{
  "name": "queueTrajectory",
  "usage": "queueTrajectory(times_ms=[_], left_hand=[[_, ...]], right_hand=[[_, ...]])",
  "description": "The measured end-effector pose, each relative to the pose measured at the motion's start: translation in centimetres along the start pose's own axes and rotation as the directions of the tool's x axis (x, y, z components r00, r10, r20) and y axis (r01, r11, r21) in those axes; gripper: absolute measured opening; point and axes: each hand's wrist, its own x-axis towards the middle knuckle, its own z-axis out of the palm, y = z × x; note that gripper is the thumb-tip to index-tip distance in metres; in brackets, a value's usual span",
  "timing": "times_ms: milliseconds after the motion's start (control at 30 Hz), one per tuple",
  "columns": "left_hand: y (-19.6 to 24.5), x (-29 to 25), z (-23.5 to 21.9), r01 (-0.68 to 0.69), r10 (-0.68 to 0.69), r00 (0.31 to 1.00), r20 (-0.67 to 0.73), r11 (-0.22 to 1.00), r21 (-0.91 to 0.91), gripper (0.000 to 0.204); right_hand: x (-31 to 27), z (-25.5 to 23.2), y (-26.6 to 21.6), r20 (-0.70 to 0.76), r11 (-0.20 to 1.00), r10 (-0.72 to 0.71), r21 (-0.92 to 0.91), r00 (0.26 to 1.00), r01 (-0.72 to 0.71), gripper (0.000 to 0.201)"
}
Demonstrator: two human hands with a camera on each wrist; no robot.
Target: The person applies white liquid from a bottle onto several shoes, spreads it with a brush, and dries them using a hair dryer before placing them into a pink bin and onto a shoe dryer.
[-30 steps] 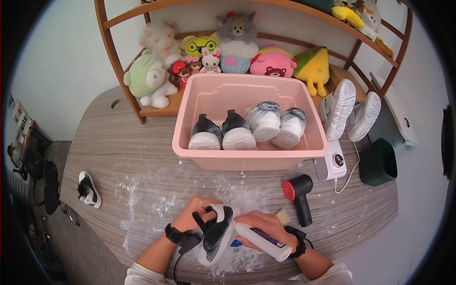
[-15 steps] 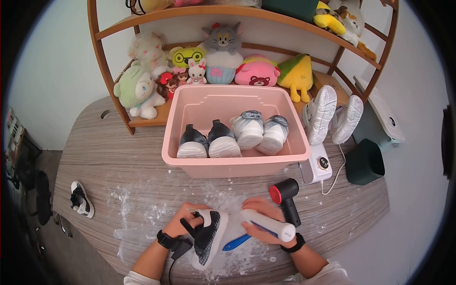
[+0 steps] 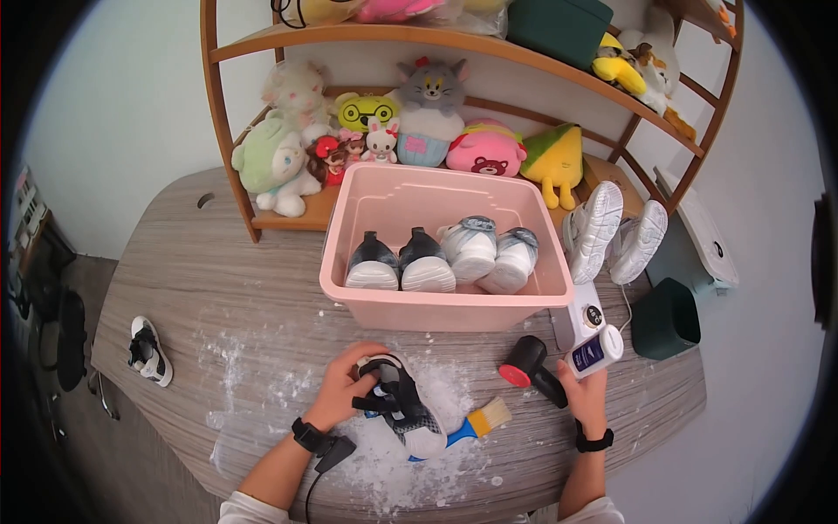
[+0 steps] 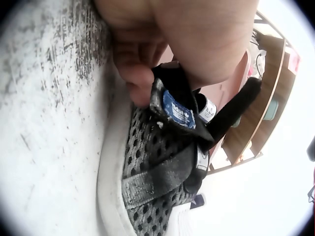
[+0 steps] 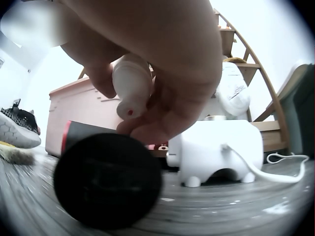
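At the heel and collar, my left hand [image 3: 342, 390] grips a small black-and-white mesh shoe [image 3: 421, 430] low over the powdery tabletop. Its black strap hangs loose, and a blue label [image 4: 178, 112] shows by the collar in the left wrist view. My right hand [image 3: 587, 403] holds a white bottle [image 3: 597, 351] with a purple label, over at the right beside the black hair dryer [image 3: 527, 356]. In the right wrist view the bottle's white nozzle [image 5: 132, 93] points down between the fingers. Against the shoe's toe lies a blue-handled brush [image 3: 478, 421], bristles to the right.
A pink bin [image 3: 445, 312] with two pairs of shoes stands behind the hands. Right of it, a white shoe dryer [image 3: 576, 316] carries white shoes, next to a dark green bin [image 3: 666, 319]. Another small shoe [image 3: 150, 351] lies far left. Plush toys fill the shelf [image 3: 297, 220].
My right hand has carried the bottle right and away from the shoe, past the hair dryer, which now lies turned. The shoe has swung so its toe points right; the brush is more exposed.
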Motion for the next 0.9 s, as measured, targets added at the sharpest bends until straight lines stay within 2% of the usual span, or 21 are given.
queueTrajectory(times_ms=[133,167,233,333,467,567,633,667,733,900], left_hand=[[0.2,0.2,0.1,-0.029,0.029,1.000,-0.006,1.000,0.001,0.047],[0.4,0.1,0.1,-0.029,0.029,1.000,0.001,1.000,0.002,0.047],[0.8,0.0,0.1,0.067,-0.066,0.998,0.011,0.997,-0.041,0.047],[-0.1,0.0,0.2,0.084,-0.083,0.996,0.016,0.993,-0.087,0.043],[-0.1,-0.1,0.6,0.054,-0.056,0.998,-0.021,0.996,-0.075,0.039],[0.8,-0.3,0.8,0.128,-0.129,0.992,-0.017,0.991,-0.039,0.035],[0.9,-0.5,0.8,0.101,-0.094,0.994,-0.057,0.986,0.130,0.033],[1.0,-0.5,0.7,0.099,-0.093,0.994,-0.053,0.986,0.131,0.033],[1.1,-0.5,0.6,-0.008,0.054,0.993,-0.105,0.918,0.398,0.031],[0.0,-0.5,0.6,-0.015,0.122,0.973,-0.194,0.878,0.479,0.025]], right_hand=[[0.1,-0.4,-0.7,-0.099,0.995,0.062,-0.066,0.993,-0.069,0.032],[0.1,-0.4,-0.2,-0.068,0.987,0.086,-0.133,0.994,-0.094,0.036],[0.0,-0.5,-0.1,-0.012,0.948,0.133,-0.290,0.991,-0.131,0.044],[-0.1,-0.1,0.6,-0.014,0.955,0.068,-0.288,0.998,-0.069,0.044],[-0.1,0.1,0.5,-0.026,0.954,0.090,-0.284,0.996,-0.093,0.043],[-0.2,0.1,0.7,-0.040,0.954,0.103,-0.277,0.994,-0.110,0.043],[-0.2,0.2,1.1,-0.031,0.942,0.145,-0.302,0.989,-0.148,0.044],[-0.2,0.2,1.0,-0.034,0.941,0.147,-0.302,0.989,-0.150,0.044],[-0.2,0.1,0.9,-0.016,0.929,0.200,-0.315,0.980,-0.195,0.045],[-0.4,0.4,1.6,-0.066,0.930,0.171,-0.319,0.983,-0.183,0.043]])
